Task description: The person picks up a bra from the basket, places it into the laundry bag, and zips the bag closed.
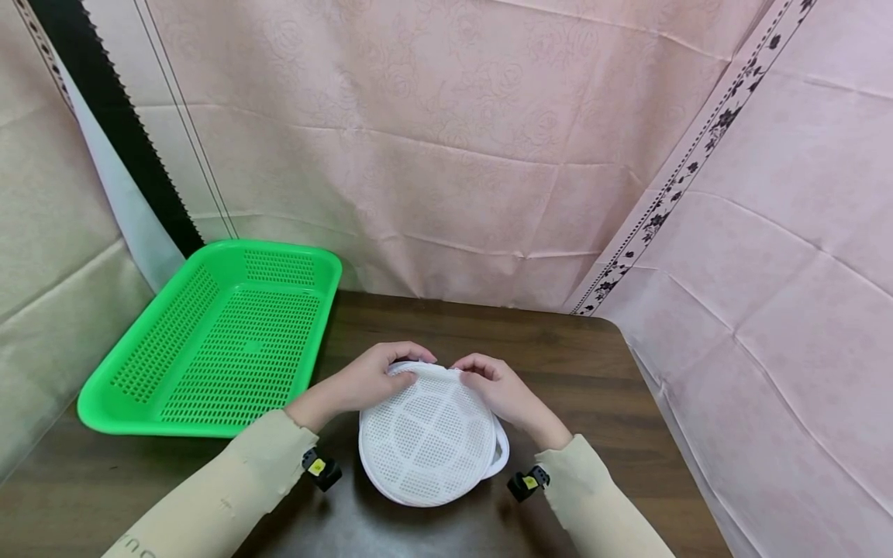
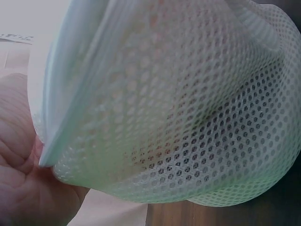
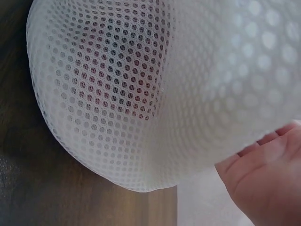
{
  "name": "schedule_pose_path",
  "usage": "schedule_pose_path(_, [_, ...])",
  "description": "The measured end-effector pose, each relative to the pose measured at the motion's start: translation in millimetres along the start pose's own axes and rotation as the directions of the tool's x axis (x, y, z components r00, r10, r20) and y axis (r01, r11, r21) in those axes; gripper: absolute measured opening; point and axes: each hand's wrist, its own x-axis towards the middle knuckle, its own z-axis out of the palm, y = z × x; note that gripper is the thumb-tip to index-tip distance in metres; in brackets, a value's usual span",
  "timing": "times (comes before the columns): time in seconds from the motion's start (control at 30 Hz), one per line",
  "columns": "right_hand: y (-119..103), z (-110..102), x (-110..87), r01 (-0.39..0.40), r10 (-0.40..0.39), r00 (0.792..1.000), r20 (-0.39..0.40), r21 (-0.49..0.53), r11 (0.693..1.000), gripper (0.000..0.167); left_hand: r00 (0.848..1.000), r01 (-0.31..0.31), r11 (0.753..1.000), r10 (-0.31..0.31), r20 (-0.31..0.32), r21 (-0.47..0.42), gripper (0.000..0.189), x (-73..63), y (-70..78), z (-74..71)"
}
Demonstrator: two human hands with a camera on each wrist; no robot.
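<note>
A round white mesh laundry bag is held up over the table, its flat ribbed face toward me in the head view. At its upper left rim my left hand grips the edge, thumb in front and fingers behind. My right hand pinches the upper right rim in the same way, its fingertips close to the left ones. A white loop sticks out at the bag's right side. The left wrist view shows the smooth trimmed edge beside the palm; in the right wrist view the mesh wall bulges out, partly hiding the fingers.
A green plastic basket with slotted walls stands left of my left forearm. The dark wooden table ends at a rounded far right corner. Pale patterned cloth hangs behind and along both sides.
</note>
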Motion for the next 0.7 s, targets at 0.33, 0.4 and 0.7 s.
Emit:
schedule_pose_path(0.33, [2.3, 1.2, 0.2, 0.026, -0.028, 0.999, -0.046, -0.044, 0.999, 0.020, 1.000, -0.021, 1.000, 0.021, -0.011, 0.004, 0.026, 1.3, -3.0, -0.3])
schedule_pose_path(0.4, [1.5, 1.5, -0.1, 0.031, -0.034, 0.998, -0.053, -0.059, 0.998, 0.019, 0.999, -0.031, 1.000, 0.031, -0.015, 0.002, 0.025, 1.4, -2.4, -0.4])
schedule_pose_path(0.7, [0.6, 4.0, -0.6, 0.034, -0.048, 0.994, -0.097, -0.142, 0.989, 0.017, 0.997, 0.033, 0.999, -0.033, -0.069, 0.001, 0.015, 1.4, -2.3, 2.5])
